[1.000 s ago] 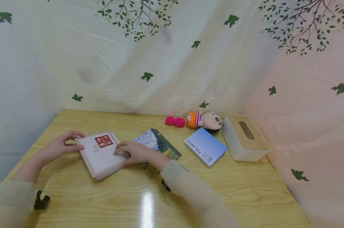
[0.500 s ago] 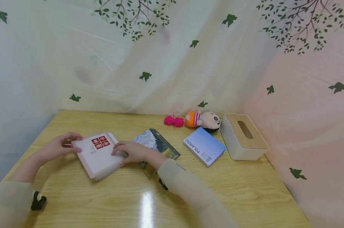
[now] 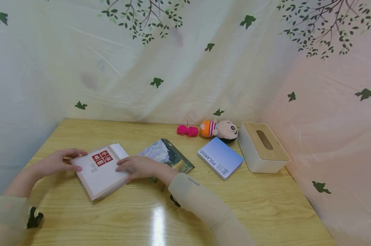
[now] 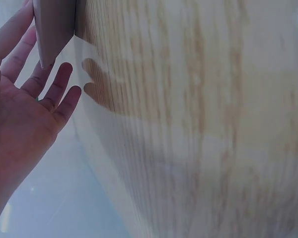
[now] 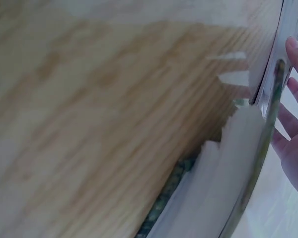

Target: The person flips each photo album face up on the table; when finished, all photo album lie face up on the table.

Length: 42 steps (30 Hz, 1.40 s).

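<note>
Both hands hold a thick white book (image 3: 99, 174) with a red square of characters on its cover, over the left part of the table. My left hand (image 3: 57, 164) grips its left edge, thumb at the cover and fingers behind the far corner. At the right edge, my right hand (image 3: 142, 167) has its fingertips on the cover and its thumb low at the side. In the left wrist view, the book's corner (image 4: 54, 29) lies between thumb and fingers. Partly under the right forearm is a book with a painted landscape cover (image 3: 176, 157); its pages (image 5: 233, 163) show in the right wrist view.
A blue POLAROID box (image 3: 220, 159) lies right of the painted book. Behind it are pink yarn (image 3: 187, 131) and a plush doll (image 3: 227, 130). A white tissue box with a wooden lid (image 3: 262, 147) stands at the right. A printed curtain (image 3: 127, 85) hangs along the table's back edge.
The white book has shifted left and a little nearer to me, with both hands moving along on it. The other things on the table have stayed put.
</note>
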{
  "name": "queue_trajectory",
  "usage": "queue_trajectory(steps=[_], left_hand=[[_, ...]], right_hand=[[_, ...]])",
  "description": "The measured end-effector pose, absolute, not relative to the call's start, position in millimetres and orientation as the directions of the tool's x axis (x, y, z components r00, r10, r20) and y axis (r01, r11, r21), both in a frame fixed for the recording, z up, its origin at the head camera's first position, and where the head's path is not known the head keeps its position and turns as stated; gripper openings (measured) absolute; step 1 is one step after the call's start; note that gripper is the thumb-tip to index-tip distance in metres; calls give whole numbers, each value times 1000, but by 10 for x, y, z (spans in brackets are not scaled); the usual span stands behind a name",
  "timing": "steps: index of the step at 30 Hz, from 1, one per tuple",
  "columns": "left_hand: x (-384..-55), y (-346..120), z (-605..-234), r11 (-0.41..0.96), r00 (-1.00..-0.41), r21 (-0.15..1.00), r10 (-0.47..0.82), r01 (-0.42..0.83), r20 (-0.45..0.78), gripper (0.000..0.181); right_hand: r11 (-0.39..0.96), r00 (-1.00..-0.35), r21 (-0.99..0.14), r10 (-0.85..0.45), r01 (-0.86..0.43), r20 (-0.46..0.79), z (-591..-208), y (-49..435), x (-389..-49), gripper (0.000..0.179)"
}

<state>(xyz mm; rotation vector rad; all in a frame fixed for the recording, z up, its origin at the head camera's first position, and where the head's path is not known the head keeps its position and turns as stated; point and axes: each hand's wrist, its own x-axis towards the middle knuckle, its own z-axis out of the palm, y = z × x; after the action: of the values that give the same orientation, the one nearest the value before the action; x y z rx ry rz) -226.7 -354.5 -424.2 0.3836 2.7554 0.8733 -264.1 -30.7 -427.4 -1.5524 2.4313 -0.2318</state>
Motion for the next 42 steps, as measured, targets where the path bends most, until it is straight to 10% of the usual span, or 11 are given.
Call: queue_trajectory(steps=[42], left_hand=[[-2699,-1827,-3676,720,-902,566,418,401,108,89]], right_hand=[[513,-587,-448,-809,-732,32,-3628,1224,-2596,69]])
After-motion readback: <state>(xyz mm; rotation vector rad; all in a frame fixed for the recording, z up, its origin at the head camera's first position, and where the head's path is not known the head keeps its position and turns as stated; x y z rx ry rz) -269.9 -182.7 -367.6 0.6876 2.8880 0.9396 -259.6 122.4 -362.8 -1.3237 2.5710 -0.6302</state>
